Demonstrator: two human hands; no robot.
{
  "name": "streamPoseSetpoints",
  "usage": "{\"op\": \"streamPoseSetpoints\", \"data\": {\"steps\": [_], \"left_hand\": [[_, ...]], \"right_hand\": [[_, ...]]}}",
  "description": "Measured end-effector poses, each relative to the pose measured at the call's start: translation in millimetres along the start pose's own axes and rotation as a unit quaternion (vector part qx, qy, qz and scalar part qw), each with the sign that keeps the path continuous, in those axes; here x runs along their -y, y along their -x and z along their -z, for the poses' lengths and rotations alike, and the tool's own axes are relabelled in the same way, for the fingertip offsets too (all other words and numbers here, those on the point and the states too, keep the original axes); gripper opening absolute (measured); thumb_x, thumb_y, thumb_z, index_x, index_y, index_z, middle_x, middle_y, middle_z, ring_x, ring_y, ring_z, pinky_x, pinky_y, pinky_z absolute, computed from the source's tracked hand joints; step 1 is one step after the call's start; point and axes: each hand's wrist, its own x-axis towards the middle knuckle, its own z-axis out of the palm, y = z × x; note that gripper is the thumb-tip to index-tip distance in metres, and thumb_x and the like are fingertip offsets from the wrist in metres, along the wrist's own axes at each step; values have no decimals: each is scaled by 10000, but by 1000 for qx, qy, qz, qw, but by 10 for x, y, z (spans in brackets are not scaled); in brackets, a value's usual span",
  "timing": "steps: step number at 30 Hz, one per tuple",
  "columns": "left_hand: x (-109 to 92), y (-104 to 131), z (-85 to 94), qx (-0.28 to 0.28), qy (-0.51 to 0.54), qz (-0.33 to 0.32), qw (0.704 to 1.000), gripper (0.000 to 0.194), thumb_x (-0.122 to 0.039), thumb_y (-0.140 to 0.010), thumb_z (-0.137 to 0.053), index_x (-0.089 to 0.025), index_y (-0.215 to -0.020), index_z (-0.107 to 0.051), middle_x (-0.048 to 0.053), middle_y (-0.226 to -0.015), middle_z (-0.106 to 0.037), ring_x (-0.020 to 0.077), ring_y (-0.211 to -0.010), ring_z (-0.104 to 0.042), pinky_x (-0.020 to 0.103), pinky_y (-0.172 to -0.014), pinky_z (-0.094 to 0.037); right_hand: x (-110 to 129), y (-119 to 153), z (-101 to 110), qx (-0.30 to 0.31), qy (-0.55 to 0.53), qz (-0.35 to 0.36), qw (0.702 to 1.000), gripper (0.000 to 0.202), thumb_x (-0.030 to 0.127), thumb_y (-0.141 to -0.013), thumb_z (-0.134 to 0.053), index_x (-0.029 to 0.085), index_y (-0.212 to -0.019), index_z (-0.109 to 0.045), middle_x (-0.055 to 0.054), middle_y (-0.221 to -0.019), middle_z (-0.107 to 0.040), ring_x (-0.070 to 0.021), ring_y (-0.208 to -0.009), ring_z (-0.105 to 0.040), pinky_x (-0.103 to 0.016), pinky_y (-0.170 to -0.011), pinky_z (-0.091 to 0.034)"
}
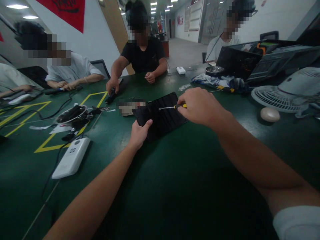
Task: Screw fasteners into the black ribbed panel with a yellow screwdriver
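A flat black rectangular panel (165,116) lies tilted above the green table, its exact kind unclear. My left hand (140,132) grips its near left corner, thumb on top and fingers underneath. In my right hand (203,105) is a screwdriver (168,108) with a yellow and black handle. Its thin metal shaft points left across the panel, and the tip is over the panel's dark surface; whether it touches I cannot tell. Just behind the panel's left edge sits a small pale object (131,107), partly blurred out.
A white power bank (72,156) marked 22 lies left, near a bowl (72,115) with cables. At right are a fan (282,90), a pale rounded object (270,114), gloves (217,81) and a black case (237,61). Several people sit around the green table (160,186).
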Motion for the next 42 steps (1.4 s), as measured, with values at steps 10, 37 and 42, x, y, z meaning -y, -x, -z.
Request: {"op": "streamPoseSetpoints", "data": {"steps": [10,37,42], "left_hand": [[17,-10,-1,11,-9,-14,1000,464,-371,-760,-930,-171,-1143,-760,123,-1163,-825,326,-1131,-777,563,-1126,-585],[15,-17,16,10,-16,-16,1000,500,-395,-740,-944,-164,-1144,-760,125,-1162,-823,320,-1108,-778,555,-1115,-591],[5,-10,10,10,-13,-10,1000,458,-355,-762,-928,-178,-1148,-757,127,-1159,-822,317,-1101,-782,548,-1093,-608]], "right_hand": [[-35,8,-18,-14,-23,29,999,254,265,-954,-652,220,-1088,-863,-126,-1097,-827,-332,-1018,-742,-413,-826,-509],[-33,-2,11,-27,-14,10,999,276,279,-965,-643,232,-1108,-874,-136,-1101,-833,-340,-1005,-743,-425,-825,-527],[-66,-7,-9,-22,-28,27,999,246,263,-939,-677,238,-1085,-874,-118,-1075,-831,-334,-1021,-747,-423,-849,-522]]}}
